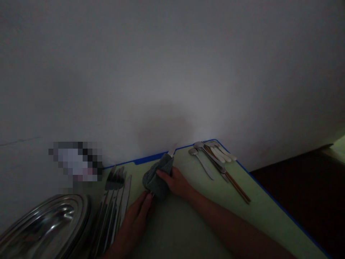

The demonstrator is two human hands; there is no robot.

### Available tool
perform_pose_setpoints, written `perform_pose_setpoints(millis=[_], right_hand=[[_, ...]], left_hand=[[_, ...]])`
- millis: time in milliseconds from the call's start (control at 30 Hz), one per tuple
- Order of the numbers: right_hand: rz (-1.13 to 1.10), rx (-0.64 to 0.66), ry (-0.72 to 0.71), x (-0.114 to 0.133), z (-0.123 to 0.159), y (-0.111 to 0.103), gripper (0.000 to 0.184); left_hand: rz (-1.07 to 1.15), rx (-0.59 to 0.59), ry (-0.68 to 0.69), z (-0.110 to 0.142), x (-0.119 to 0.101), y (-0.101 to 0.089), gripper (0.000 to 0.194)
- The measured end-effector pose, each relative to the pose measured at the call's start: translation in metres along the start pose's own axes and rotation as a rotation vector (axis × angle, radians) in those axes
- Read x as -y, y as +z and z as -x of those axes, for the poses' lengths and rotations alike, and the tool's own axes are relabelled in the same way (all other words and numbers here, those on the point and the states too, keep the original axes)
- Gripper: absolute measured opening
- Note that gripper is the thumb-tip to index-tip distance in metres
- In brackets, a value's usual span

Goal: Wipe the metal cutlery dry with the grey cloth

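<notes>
My left hand (136, 217) is closed around the lower end of a table knife, whose handle is mostly hidden by the fingers. A dark grey-green cloth (159, 180) is wrapped about the middle of the knife. My right hand (179, 181) grips the cloth from the right side, thumb on top. Beyond the cloth the pale knife blade (172, 149) sticks out toward the wall. Left of my left hand, several metal forks and knives (114, 198) lie side by side on the light green table (183, 230).
A stack of shiny oval metal trays (51, 223) stands at the lower left. Spoons (201, 163), white-handled cutlery (221, 154) and brown chopsticks (237, 187) lie on the right. The blue-edged table meets a grey wall (172, 79). A blurred-out object (72, 162) rests behind the trays.
</notes>
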State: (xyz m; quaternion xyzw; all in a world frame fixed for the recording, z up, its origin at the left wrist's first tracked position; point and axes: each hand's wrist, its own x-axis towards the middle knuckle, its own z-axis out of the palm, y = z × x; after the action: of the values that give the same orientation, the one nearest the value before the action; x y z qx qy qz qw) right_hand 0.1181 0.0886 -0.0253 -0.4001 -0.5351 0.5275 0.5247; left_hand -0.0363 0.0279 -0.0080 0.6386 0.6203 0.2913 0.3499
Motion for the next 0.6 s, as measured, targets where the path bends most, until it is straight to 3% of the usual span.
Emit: perform_pose_setpoints(millis=[133,267,433,600], right_hand=[[-0.023,-0.049,-0.011,0.000,0.001,0.001,0.029],[-0.028,-0.160,-0.032,0.001,0.001,0.002,0.029],[-0.100,-0.355,0.072,0.001,-0.002,-0.001,0.019],[-0.247,-0.440,0.011,-0.009,-0.014,-0.005,0.021]], left_hand=[[-0.132,0.058,0.202,0.001,-0.007,0.001,0.040],[-0.218,0.011,0.282,-0.001,-0.005,0.005,0.038],[-0.260,-0.008,0.432,-0.004,0.006,0.011,0.039],[-0.265,0.009,0.504,-0.005,0.010,0.014,0.056]])
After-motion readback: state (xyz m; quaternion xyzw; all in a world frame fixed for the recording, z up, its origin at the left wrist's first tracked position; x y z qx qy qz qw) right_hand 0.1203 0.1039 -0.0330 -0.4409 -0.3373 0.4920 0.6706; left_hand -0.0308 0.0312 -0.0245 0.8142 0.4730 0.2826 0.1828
